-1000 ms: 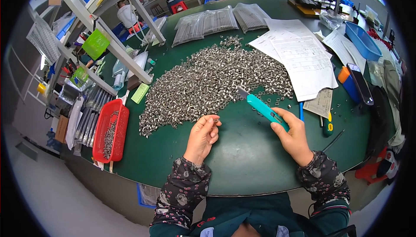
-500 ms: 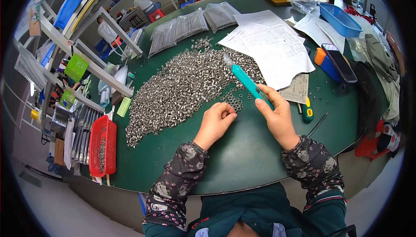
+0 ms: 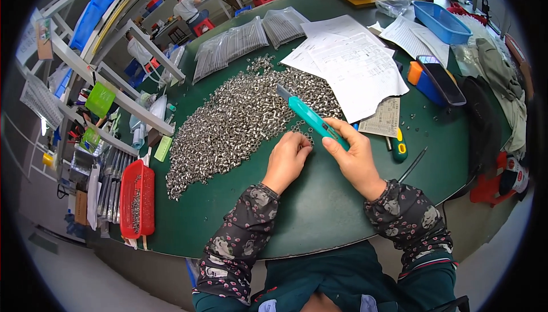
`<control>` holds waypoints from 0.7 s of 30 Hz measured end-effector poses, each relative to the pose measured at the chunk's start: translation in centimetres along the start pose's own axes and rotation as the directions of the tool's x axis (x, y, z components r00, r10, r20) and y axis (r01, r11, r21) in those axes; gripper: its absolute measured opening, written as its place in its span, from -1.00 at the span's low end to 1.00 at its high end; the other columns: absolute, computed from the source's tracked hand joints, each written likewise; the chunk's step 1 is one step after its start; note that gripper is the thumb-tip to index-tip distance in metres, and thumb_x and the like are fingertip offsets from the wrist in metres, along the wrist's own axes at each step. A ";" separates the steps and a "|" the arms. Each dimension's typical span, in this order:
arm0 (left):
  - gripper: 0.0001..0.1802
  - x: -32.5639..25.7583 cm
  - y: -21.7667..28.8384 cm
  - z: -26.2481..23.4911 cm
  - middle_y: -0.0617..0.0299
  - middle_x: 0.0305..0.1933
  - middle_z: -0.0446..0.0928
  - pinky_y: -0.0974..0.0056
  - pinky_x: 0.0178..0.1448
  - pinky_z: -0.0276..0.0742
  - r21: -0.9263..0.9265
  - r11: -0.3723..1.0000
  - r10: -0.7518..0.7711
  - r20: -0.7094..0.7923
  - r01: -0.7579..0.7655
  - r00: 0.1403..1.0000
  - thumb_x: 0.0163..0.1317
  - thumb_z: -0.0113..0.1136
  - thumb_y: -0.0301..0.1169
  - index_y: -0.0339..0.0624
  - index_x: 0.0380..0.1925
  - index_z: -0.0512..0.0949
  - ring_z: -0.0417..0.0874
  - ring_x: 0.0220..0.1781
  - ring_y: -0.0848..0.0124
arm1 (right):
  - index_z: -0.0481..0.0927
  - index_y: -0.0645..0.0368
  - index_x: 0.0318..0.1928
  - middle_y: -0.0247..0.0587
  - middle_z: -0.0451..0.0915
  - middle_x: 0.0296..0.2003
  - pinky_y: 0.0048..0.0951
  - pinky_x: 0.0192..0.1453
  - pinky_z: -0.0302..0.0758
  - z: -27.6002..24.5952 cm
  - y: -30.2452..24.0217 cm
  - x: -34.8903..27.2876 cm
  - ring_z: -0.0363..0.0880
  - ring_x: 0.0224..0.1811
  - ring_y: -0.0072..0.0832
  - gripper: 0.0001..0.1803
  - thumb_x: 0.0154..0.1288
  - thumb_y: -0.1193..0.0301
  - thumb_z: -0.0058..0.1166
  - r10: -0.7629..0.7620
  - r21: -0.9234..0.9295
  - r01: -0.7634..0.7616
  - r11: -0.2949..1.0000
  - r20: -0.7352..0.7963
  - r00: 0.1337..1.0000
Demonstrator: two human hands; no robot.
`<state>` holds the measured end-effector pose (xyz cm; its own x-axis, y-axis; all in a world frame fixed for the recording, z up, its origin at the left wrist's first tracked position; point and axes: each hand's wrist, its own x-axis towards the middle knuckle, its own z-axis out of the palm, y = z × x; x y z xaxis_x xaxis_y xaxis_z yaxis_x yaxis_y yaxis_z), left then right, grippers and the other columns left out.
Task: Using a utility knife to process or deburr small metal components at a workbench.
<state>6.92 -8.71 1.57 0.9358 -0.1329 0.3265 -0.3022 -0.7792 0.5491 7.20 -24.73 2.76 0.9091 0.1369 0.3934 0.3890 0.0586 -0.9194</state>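
Observation:
My right hand (image 3: 357, 158) is wrapped round a teal utility knife (image 3: 311, 117), its blade pointing up and left above a heap of small metal sleeves (image 3: 228, 121). Close beside it, my left hand (image 3: 287, 162) has its fingers curled together at the heap's near edge. Whatever those fingertips pinch, if anything, is hidden. Thin loose metal rings (image 3: 301, 126) lie just beyond the left hand, partly covered by it. The two hands are apart, both low above the green table (image 3: 319, 215).
White papers (image 3: 362, 72) overlap the heap's far right. Bagged metal tubes (image 3: 245, 38) lie behind. A red basket (image 3: 149, 198) with small parts stands left. To the right are a yellow-green handled tool (image 3: 400, 146), a phone (image 3: 442, 81) and a blue basket (image 3: 442, 21).
The knife has swung left and tilted lower, its blade now nearer the left hand. My left hand now covers more of the loose rings. The whole view has shifted slightly.

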 end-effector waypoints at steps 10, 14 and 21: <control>-0.95 -5.9 -3.7 -6.5 0.22 -0.32 0.40 0.60 -0.65 0.08 -0.933 0.055 -0.389 0.308 0.355 0.868 0.19 -0.04 -0.53 -0.19 -0.34 0.38 0.19 -0.59 0.67 | 0.47 0.25 -0.12 -0.06 0.54 -0.27 -0.43 -0.19 0.41 0.7 0.3 -1.0 0.54 -0.26 -0.30 -0.68 0.07 0.43 0.08 -0.056 -0.233 0.112 0.966 0.234 0.971; -0.86 -7.7 -5.4 -6.4 0.26 -0.33 0.39 0.62 -0.66 0.07 -0.971 -0.017 -0.454 0.219 0.237 0.864 0.21 -0.06 -0.51 -0.21 -0.23 0.42 0.19 -0.59 0.68 | 0.48 0.24 -0.13 -0.03 0.54 -0.29 -0.38 -0.20 0.42 1.5 -0.2 -1.4 0.53 -0.27 -0.20 -0.66 0.04 0.40 0.10 0.072 -0.248 0.038 0.968 0.420 0.905; -0.86 -8.0 -6.4 -6.2 0.30 -0.37 0.36 0.62 -0.68 0.05 -0.973 -0.063 -0.443 0.228 0.224 0.867 0.24 -0.06 -0.41 -0.20 -0.26 0.43 0.17 -0.61 0.68 | 0.50 0.22 -0.14 -0.03 0.54 -0.30 -0.36 -0.20 0.42 1.8 -0.2 -1.6 0.52 -0.27 -0.19 -0.67 0.05 0.36 0.09 0.157 -0.285 -0.003 0.958 0.519 0.840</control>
<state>0.24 1.11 0.22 0.9865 0.0904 -0.1363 0.0524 0.6148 0.7870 5.43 -23.17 2.34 0.7477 0.6372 0.1866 0.4131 -0.2265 -0.8821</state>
